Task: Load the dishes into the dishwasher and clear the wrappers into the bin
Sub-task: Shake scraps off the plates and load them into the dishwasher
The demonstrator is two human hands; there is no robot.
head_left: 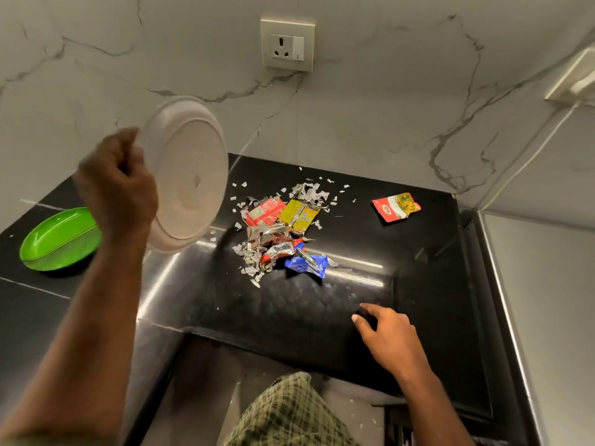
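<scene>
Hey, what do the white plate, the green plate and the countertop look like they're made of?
White plate: likely matte plastic or melamine; dull, even surface with a moulded foot ring, held tilted in the left hand. Green plate: probably glossy plastic; bright uniform colour, soft sheen. Countertop: looks like polished black stone, maybe granite; it mirrors light streaks.

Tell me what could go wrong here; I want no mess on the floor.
The left hand grips the tilted white plate only by its rim above the counter, so it could slip. The torn wrapper pile has many tiny scraps that a careless sweep may scatter. The red sachet, lying apart, could be overlooked.
</scene>
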